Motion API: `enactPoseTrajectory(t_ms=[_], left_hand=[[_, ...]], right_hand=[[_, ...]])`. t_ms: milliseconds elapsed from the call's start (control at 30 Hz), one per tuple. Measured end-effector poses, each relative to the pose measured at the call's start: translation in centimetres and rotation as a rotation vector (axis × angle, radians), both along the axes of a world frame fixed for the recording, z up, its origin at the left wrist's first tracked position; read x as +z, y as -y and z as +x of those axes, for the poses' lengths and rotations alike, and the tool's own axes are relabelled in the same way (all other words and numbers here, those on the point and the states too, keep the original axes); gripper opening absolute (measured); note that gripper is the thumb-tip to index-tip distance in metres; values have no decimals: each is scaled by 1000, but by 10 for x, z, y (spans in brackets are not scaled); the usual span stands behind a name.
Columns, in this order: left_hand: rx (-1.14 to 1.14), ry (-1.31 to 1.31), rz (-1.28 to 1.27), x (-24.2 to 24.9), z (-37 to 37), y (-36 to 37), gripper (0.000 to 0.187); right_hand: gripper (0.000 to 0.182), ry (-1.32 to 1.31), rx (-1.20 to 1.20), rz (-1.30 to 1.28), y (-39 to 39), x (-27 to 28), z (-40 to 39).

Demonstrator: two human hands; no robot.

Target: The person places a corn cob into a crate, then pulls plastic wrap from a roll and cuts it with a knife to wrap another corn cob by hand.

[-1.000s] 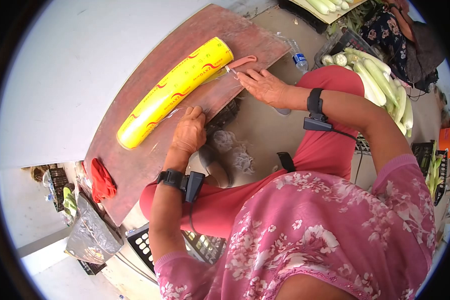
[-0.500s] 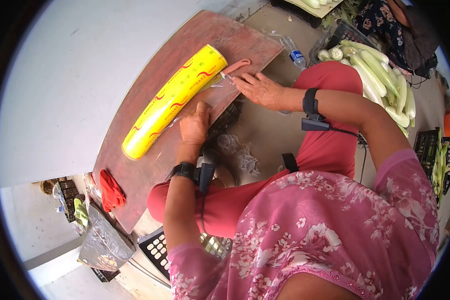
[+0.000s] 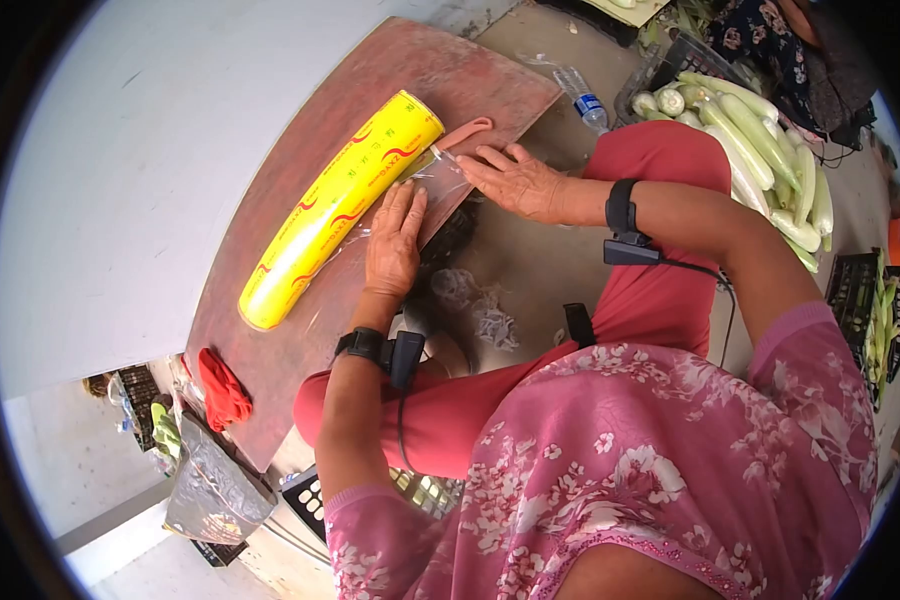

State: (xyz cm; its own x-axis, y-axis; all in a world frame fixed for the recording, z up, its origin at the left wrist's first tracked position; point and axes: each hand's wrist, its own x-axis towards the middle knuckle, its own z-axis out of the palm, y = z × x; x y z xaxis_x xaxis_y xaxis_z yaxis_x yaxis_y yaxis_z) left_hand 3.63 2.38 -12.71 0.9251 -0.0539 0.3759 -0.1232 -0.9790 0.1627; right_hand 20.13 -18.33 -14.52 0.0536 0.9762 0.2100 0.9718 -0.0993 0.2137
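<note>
A yellow printed roll of cling film [image 3: 340,210] lies aslant on the reddish-brown table [image 3: 300,130]. Clear film [image 3: 355,235] spreads from the roll's near side towards the table edge. My left hand [image 3: 395,240] rests on this film, fingers stretched out flat and their tips close to the roll. Further along the same edge is my right hand [image 3: 515,182], its fingers spread and the tips touching the clear film. Beyond those fingertips, beside the roll's far end, lies a tool with a salmon-pink handle [image 3: 467,131]; its other end is partly covered by film.
A red cloth [image 3: 222,390] lies at the table's left end. At the right, a crate holds pale green, long gourds [image 3: 755,140]. A plastic water bottle [image 3: 583,100] is on the floor beyond the table corner. Crumpled film [image 3: 492,325] lies on the floor below.
My left hand has straightened its fingers from a curled shape and laid them flat nearer the roll. My right hand has shifted slightly left along the film.
</note>
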Motion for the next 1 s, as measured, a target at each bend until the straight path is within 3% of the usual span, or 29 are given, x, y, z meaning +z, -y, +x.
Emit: enactPoseTrajectory(t_ms=[133, 233, 333, 533, 1000], left_hand=[[-29, -113, -137, -11, 4, -3, 50], [-72, -194, -86, -5, 0, 3, 48], [25, -193, -108, -4, 3, 21, 50], [235, -264, 63, -3, 12, 47, 76], [420, -402, 69, -1, 12, 68, 78]], right_hand=[[57, -31, -18, -12, 3, 0, 1], [60, -52, -37, -22, 5, 0, 3], [61, -70, -46, 1, 6, -2, 3], [61, -126, -50, 25, 7, 0, 3], [64, -164, -134, -58, 13, 4, 12]])
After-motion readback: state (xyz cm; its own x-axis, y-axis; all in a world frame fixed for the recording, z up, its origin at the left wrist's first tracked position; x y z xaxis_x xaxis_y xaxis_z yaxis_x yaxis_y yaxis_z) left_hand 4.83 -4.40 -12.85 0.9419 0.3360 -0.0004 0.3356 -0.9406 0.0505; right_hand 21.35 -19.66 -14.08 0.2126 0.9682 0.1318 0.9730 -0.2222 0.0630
